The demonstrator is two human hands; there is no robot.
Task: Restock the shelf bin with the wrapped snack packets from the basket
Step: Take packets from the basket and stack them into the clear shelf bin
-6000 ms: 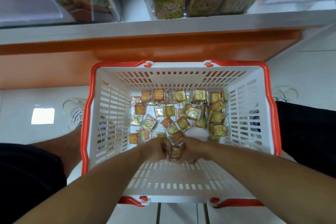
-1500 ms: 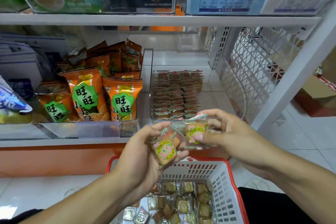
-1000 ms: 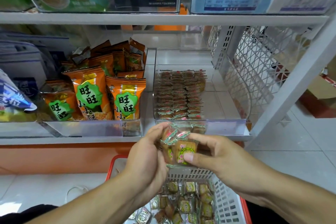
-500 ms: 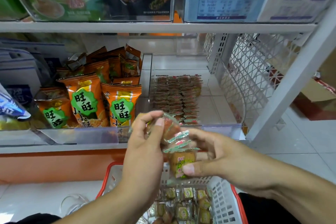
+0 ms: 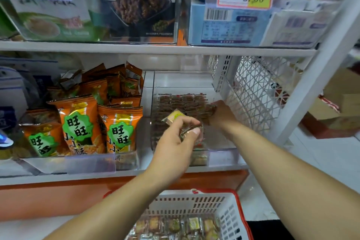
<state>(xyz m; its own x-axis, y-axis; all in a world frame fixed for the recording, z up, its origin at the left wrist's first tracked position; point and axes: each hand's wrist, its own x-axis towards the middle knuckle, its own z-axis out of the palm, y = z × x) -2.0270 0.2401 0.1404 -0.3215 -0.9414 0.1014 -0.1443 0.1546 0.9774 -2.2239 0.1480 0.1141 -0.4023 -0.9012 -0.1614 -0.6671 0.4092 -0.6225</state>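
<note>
Placing step: the right hand (image 5: 221, 112) reaches deep into the shelf bin (image 5: 222, 157) (its grip is hidden), the left hand (image 5: 176, 143) pinches snack packets (image 5: 180, 122) above the bin's front, to set down next.

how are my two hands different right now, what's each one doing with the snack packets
Your left hand hangs in front of the clear shelf bin, while your right hand reaches deep inside it. The left hand grips a small bunch of wrapped snack packets between thumb and fingers; the right hand presses against the rows of packets already stacked there, and whether it holds one is hidden. Both hands are raised above the basket.
</note>
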